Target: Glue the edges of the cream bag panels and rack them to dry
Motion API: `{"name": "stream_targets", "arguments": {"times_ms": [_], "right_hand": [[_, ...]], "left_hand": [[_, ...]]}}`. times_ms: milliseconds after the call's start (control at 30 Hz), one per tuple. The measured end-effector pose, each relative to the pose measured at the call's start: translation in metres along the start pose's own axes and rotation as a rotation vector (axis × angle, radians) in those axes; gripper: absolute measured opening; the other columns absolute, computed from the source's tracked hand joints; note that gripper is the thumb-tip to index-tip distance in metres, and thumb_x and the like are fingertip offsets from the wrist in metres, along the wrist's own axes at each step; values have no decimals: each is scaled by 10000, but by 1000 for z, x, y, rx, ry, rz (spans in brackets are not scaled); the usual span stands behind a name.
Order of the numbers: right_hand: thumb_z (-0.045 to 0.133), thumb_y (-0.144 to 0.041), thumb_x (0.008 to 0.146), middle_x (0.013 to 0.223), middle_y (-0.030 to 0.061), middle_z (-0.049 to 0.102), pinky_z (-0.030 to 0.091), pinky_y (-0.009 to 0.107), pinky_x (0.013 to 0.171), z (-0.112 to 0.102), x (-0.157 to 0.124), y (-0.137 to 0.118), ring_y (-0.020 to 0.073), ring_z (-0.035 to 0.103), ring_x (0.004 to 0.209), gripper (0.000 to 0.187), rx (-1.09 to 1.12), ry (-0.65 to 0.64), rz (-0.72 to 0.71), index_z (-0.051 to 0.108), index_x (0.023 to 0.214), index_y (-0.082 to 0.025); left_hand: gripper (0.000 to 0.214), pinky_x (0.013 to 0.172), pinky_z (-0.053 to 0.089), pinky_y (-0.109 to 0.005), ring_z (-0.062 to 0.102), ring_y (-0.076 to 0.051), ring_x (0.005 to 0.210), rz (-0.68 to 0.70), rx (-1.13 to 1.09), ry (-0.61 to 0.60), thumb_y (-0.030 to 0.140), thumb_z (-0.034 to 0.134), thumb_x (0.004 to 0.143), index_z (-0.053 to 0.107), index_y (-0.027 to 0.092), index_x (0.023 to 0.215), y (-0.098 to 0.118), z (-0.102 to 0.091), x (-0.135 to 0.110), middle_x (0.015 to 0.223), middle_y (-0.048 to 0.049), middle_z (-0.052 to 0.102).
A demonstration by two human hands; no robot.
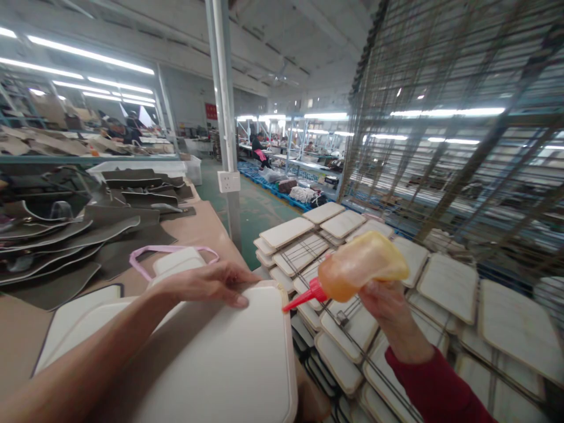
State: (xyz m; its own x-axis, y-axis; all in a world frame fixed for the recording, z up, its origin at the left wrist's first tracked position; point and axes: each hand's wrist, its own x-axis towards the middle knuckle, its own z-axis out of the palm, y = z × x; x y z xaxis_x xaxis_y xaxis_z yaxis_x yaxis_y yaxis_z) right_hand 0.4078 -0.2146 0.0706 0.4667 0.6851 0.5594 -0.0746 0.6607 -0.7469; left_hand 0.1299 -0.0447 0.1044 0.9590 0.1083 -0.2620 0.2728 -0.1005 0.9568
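Note:
My left hand [207, 283] lies flat, fingers stretched, on the far edge of a white rounded panel [229, 358] on the brown table. My right hand [388, 308], in a dark red sleeve, grips a yellow squeeze bottle [359, 267] tilted left and down. Its red nozzle [299, 298] touches or nearly touches the panel's right edge. More white panels [74, 317] lie under and left of this one, and one behind has a pink loop [170, 251] round it.
Dark grey cut pieces [88, 235] are stacked on the table at left. A wire rack [352, 329] at right holds several white panels laid out in rows. A grey post [224, 117] with a socket stands ahead. People work at distant benches.

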Motion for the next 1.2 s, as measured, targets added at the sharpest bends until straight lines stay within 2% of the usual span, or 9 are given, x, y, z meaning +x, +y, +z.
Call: {"name": "stream_targets", "arguments": {"times_ms": [133, 300, 467, 567, 700, 833, 1033, 1200], "right_hand": [[953, -353, 533, 773, 7, 788, 647, 374, 707, 1, -3, 0, 227, 746, 701, 384, 2, -35, 45, 794, 877, -294], [943, -393, 540, 880, 34, 805, 639, 462, 766, 6, -6, -3, 301, 767, 806, 433, 14, -92, 117, 794, 936, -298], [947, -391, 522, 837, 30, 800, 639, 447, 747, 8, -6, -3, 292, 765, 765, 428, 18, -108, 150, 789, 907, -290], [959, -398, 495, 833, 25, 798, 640, 450, 760, 7, -7, -3, 295, 765, 773, 446, 3, -95, 172, 782, 889, -290], [968, -396, 491, 922, 29, 805, 650, 436, 758, 6, -9, -1, 307, 772, 832, 549, 32, -101, 173, 775, 998, -313], [967, -408, 494, 974, 37, 805, 647, 462, 790, 5, -13, 2, 327, 771, 868, 632, 34, -92, 188, 754, 1083, -325], [953, -404, 527, 978, -14, 803, 648, 421, 783, 8, -15, 1, 291, 770, 877, 559, 28, -94, 169, 751, 1047, -374], [929, -398, 569, 909, 13, 806, 640, 413, 800, 12, -16, 3, 279, 769, 853, 470, 13, -57, 123, 772, 1008, -337]], "left_hand": [[368, 679, 567, -282, 731, -288, 849, -35, -60, 50, 363, 801, 743, 798, 203, 1074, 4, 2, -3, 913, -62, 790], [335, 633, 557, -278, 733, -284, 808, -40, -82, 61, 368, 782, 762, 799, 187, 1043, 4, 0, -3, 890, -76, 787], [325, 588, 554, -275, 734, -288, 772, -42, -119, 120, 329, 843, 684, 812, 196, 978, 2, -6, -4, 790, -58, 782], [284, 577, 552, -269, 736, -289, 780, -18, -102, 147, 322, 839, 692, 812, 190, 942, -2, -11, -5, 782, -62, 783], [223, 565, 555, -272, 738, -286, 750, 1, -89, 162, 338, 821, 715, 804, 174, 865, -12, -21, -7, 763, -67, 781], [202, 590, 560, -268, 743, -267, 739, 4, -99, 143, 348, 773, 772, 793, 184, 888, -23, -28, -8, 791, -66, 786], [303, 597, 573, -263, 741, -261, 737, 35, -132, 200, 352, 798, 736, 795, 188, 991, -33, -35, -11, 762, -59, 783], [217, 621, 574, -252, 729, -217, 680, 57, -177, 187, 318, 766, 782, 774, 169, 940, -41, -41, -13, 810, -56, 781]]}}
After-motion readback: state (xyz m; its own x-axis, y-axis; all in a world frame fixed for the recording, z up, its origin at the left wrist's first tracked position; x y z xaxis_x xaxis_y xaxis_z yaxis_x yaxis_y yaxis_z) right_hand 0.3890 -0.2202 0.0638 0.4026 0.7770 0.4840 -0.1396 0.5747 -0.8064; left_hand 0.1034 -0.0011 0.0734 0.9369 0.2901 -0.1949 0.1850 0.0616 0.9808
